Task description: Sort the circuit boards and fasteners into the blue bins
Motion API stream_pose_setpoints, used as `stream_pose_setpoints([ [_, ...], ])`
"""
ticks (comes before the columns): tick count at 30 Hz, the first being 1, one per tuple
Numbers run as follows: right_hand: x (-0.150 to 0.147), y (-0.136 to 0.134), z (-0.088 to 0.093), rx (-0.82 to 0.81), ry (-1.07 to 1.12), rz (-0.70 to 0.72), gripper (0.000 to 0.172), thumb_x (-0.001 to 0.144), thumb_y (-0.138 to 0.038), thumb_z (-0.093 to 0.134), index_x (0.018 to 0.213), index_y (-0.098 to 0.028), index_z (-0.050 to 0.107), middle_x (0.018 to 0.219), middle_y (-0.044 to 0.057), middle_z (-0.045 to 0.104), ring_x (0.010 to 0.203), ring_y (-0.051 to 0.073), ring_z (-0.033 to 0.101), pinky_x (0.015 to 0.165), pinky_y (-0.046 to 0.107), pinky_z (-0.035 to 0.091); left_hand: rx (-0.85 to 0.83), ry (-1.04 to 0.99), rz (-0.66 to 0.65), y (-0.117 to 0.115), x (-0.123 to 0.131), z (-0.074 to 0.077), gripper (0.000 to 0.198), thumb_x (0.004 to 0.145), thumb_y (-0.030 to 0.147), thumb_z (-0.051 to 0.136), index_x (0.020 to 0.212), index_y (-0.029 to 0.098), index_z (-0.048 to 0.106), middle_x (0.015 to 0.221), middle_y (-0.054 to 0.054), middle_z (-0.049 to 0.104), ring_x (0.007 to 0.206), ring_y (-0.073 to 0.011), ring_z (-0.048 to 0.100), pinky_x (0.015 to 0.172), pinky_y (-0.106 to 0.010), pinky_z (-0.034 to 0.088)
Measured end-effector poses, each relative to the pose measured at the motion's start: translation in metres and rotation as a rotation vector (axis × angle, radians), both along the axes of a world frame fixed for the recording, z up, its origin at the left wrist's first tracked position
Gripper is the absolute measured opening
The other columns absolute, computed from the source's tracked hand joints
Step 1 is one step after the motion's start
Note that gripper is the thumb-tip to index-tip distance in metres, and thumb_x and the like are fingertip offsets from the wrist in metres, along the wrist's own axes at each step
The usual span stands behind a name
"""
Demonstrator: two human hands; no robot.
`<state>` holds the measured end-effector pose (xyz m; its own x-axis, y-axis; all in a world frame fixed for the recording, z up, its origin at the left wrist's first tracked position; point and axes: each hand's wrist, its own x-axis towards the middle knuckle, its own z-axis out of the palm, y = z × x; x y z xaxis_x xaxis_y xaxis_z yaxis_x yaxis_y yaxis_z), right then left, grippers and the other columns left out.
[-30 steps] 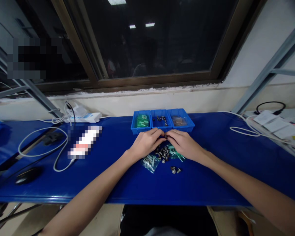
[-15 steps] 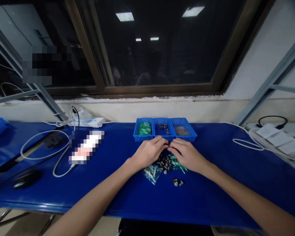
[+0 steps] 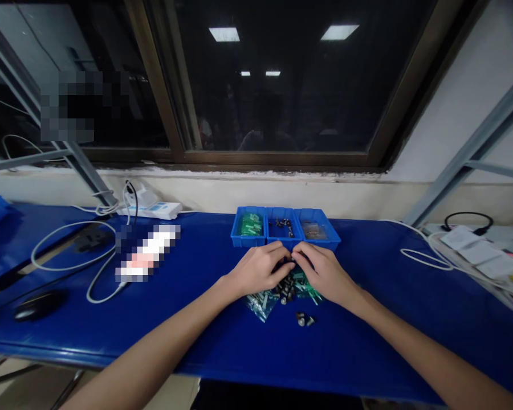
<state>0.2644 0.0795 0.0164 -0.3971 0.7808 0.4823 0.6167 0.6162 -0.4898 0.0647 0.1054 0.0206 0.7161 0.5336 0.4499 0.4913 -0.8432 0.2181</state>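
Below the blue tray [image 3: 248, 226], left hand [image 3: 259, 269] and right hand [image 3: 325, 272] curl together, grip unclear, inside bench edge [image 3: 111, 359]

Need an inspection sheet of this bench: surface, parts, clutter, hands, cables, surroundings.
surface: glossy blue bench top.
parts: three-section blue tray holding green parts, dark parts and a clear bag; in front, a pile of dark parts, a clear bag of green parts, and two dark parts apart.
clutter: mouse, pixelated item, papers.
hands: left hand and right hand meet over the pile; any grip is hidden.
cables: white cable, white cable, black cable.
surroundings: dark window, metal strut.
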Motion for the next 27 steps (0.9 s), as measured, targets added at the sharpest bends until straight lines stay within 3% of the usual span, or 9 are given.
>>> stream_pose_setpoints([
  [7,-0.0003,0.0015,-0.0036,-0.008,-0.048,0.004,0.022,0.102,-0.022,0.035,0.088,-0.021,0.051,0.077,0.001,0.055,0.071,0.017,0.055,0.067,0.031,0.04,0.016,0.016,0.028,0.0017,0.0005,-0.0033,0.029,0.103,0.032,0.039,0.093,0.015,0.059,0.088,-0.004,0.06,0.075,-0.0148,0.059,0.063,-0.026,0.047],
  [12,0.0039,0.0042,-0.0032,0.013,-0.14,0.05,0.012,0.099,-0.02,0.044,0.092,-0.02,0.053,0.087,0.003,0.058,0.08,0.018,0.057,0.072,0.032,0.044,-0.024,0.04,0.031,0.0019,-0.001,-0.0006,0.026,0.103,0.03,0.037,0.096,0.015,0.057,0.091,-0.005,0.061,0.076,-0.0152,0.06,0.065,-0.027,0.047],
  [19,0.0067,0.0053,-0.0001,0.176,-0.265,0.069,0.025,0.102,-0.025,0.04,0.089,-0.017,0.059,0.084,0.005,0.059,0.08,0.019,0.058,0.073,0.033,0.047,-0.045,0.087,0.068,0.0008,-0.002,0.0038,0.033,0.105,0.032,0.028,0.093,0.016,0.054,0.088,-0.004,0.059,0.07,-0.014,0.058,0.061,-0.027,0.044],
  [27,0.0017,0.0016,0.0016,0.239,-0.164,-0.01,0.028,0.102,-0.024,0.039,0.095,-0.014,0.063,0.089,0.007,0.063,0.084,0.018,0.06,0.075,0.032,0.049,-0.088,-0.011,0.052,0.0019,-0.0021,0.0062,0.033,0.105,0.032,0.026,0.092,0.016,0.053,0.085,-0.002,0.059,0.073,-0.0138,0.057,0.066,-0.028,0.044],
])
